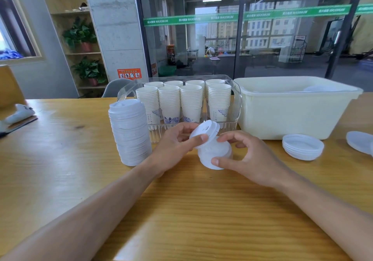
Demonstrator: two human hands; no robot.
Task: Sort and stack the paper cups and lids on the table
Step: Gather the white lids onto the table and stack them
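My left hand (173,145) pinches a white plastic lid (205,132), tilted, at the top of a short bunch of white lids (215,155). My right hand (248,157) grips that bunch between thumb and fingers, just above the wooden table (181,210). A tall stack of white lids (130,131) stands on the table to the left of my hands. Behind them a clear tray (237,99) holds several stacks of paper cups (190,103). A low pile of upturned lids (302,146) lies to the right.
A large cream plastic bin (292,111) stands at the back right, with lids inside. More white lids (360,141) sit at the table's right edge. A white device (19,113) lies at the far left. A grey chair (118,87) stands behind the table.
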